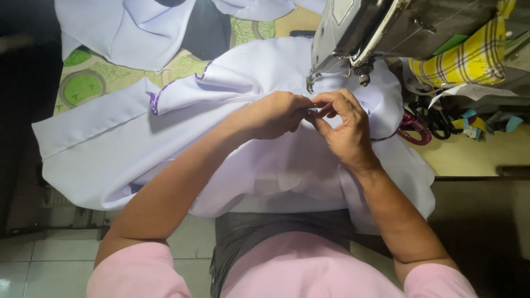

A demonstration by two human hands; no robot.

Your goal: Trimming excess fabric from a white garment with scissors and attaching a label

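A large pale lavender garment (110, 149) with purple stitched edging lies spread over the sewing table and my lap. My left hand (273, 115) and my right hand (345, 129) meet just in front of the sewing machine's presser foot (310, 83), both pinching a fold of the fabric between fingertips. The grey sewing machine head (381, 27) stands right above and behind my hands. The pinched spot itself is hidden by my fingers.
More lavender cloth (138, 27) lies at the back on a green patterned table cover (83, 85). Right of the machine are a yellow plaid cloth (469, 58), scissors with dark and magenta handles (425, 127) and small clutter. Tiled floor (49, 259) shows lower left.
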